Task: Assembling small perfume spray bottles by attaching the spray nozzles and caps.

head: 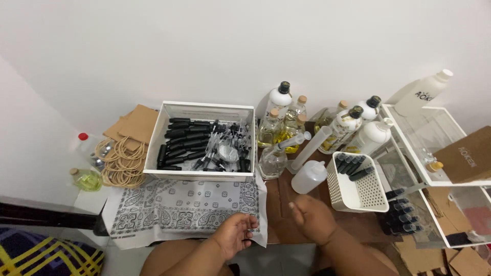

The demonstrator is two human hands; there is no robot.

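Observation:
My left hand point(233, 234) rests at the near right corner of a white cloth with a black paisley print point(179, 204), fingers curled on its edge. My right hand point(313, 217) hovers over the brown table top point(280, 197), fingers loosely together, holding nothing that I can see. Just beyond it lies a small white squeeze bottle point(308, 177). A clear glass bottle point(272, 161) with a syringe-like tube stuck in it stands behind that.
A white tray point(199, 110) holds several black caps and spray pumps. A white perforated basket point(358, 191) holds several dark vials. Glass bottles of yellow liquid point(286, 130) stand at the back. Brown paper bags point(128, 138) lie left; a white wire rack point(434, 153) stands right.

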